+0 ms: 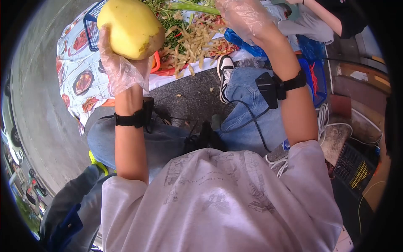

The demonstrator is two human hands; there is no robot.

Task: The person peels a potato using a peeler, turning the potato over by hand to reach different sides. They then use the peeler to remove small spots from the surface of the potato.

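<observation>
A large yellow fruit or tuber, peeled-looking with a brownish patch at its lower right [131, 28], is held up by my left hand [119, 69], which wears a clear plastic glove and is wrapped round its lower left side. My right hand [243, 17], also in a clear glove, is at the top edge over the printed cloth, apart from the yellow piece. Its fingers are mostly cut off by the frame, so its grip is hidden. Between the hands lie pale peel strips [195, 40] and green shreds [170, 31].
A blue basket [91, 26] stands behind the yellow piece on a picture-printed cloth [69, 71]. At the right are a blue crate [320, 82], white cables [323, 122] and a black crate [354, 168]. Another person's arm [323, 14] reaches in at the upper right.
</observation>
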